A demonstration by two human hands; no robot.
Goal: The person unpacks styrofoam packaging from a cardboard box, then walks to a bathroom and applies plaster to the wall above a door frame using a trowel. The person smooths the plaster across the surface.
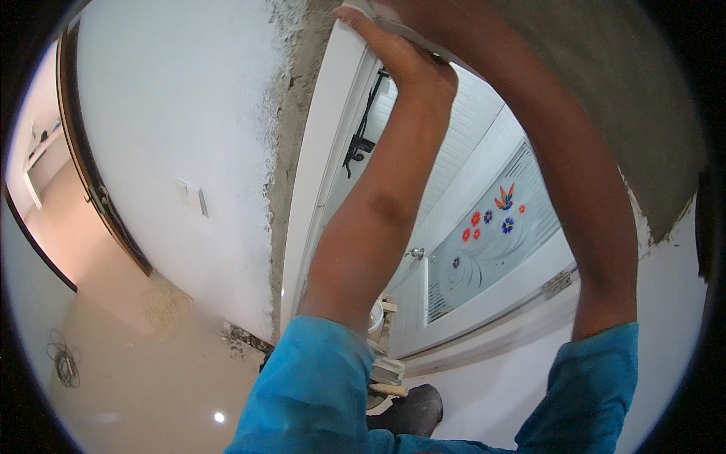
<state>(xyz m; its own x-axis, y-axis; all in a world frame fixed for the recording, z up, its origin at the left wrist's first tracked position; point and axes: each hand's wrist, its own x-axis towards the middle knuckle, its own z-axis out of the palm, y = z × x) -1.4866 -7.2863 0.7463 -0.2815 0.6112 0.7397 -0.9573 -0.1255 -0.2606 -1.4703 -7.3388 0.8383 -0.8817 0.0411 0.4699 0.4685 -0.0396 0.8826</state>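
Observation:
Both my arms, in blue sleeves, reach up to the top of a white door frame. My left hand is at the frame's upper left corner. Its thumb lies across the white edge, and its other fingers are out of sight. A narrow white strip runs along the top, between my left hand and right arm. My right forearm crosses up and leftward over the opening; its hand is cut off or hidden at the upper edge, so its fingers do not show.
Inside the frame is a white door with a flower-and-bird glass panel. Rough grey mortar borders the frame at left. Below are a wooden-handled tool and a dark shoe. Coiled wire and a pale cord lie on the floor.

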